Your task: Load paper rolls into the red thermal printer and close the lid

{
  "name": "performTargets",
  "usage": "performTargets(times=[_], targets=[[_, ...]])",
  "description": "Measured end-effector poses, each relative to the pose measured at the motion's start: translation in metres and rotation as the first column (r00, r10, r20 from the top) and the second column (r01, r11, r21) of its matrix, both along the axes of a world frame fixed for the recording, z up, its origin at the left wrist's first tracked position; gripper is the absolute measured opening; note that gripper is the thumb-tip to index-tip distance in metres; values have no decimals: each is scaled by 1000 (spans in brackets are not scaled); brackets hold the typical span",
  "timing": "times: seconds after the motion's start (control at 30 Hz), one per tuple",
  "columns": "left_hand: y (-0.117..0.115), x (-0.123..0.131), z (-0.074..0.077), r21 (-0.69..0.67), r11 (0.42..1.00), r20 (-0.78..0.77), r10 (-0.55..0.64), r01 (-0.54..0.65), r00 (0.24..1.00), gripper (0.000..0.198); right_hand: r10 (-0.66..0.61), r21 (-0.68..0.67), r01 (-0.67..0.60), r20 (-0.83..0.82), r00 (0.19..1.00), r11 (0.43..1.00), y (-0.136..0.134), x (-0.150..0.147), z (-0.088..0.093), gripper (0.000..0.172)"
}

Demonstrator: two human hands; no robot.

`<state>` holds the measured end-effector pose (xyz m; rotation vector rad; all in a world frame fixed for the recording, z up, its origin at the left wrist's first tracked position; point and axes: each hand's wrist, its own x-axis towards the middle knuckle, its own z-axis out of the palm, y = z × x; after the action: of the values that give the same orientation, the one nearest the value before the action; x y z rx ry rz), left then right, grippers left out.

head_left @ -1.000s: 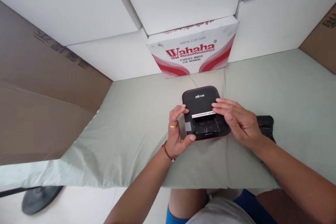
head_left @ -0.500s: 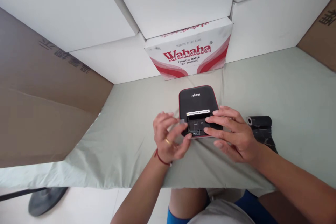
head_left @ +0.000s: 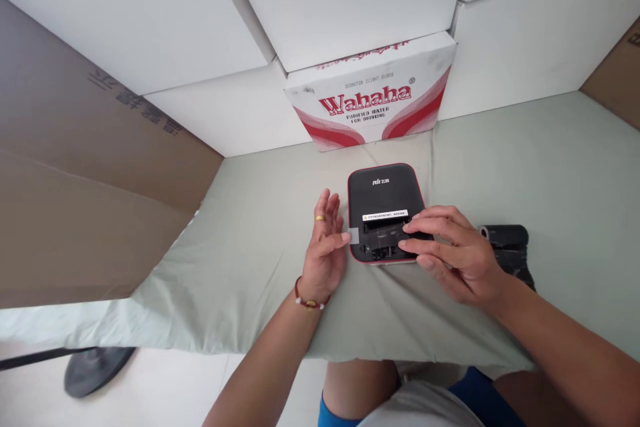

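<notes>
A flat black device (head_left: pixel 385 199) with a thin red edge, looking like a small printer, lies on the cloth in front of me. White lettering and a white warning strip mark its top. Below that strip is a recess with a shiny dark film (head_left: pixel 383 237) across it. A pale translucent tab (head_left: pixel 354 235) sticks out at the left edge. My left hand (head_left: pixel 324 250) is open, its thumb tip at the tab, fingers stretched upward. My right hand (head_left: pixel 453 252) rests extended fingertips on the right part of the recess and film, hiding that side. Its thumb is apart from the fingers.
A black film roll (head_left: pixel 507 235), partly unwound, lies to the right behind my right wrist. A white and red Wahaha carton (head_left: pixel 373 107) stands beyond the device, against white boxes (head_left: pixel 360 0). A brown carton (head_left: pixel 95 213) borders the left. Pale green cloth (head_left: pixel 270 213) covers the table.
My left hand has moved off the recess to the device's left edge, and its fingers have straightened. My right hand stays on the film. The camera view has shifted slightly.
</notes>
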<state>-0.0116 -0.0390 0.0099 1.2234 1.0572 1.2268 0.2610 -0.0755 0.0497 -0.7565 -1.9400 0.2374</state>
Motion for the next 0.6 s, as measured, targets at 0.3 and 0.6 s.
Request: performTargets(times=[0.3,0.6], targets=[[21,7,-1,59,974,147,-225,219,963,120,-87,80,81,65,994,993,-4,1,-1,24],[16,15,-2,-29,960,406,-243,279,881,115,-65,158,43,132,989,987,-5,2,6,23]])
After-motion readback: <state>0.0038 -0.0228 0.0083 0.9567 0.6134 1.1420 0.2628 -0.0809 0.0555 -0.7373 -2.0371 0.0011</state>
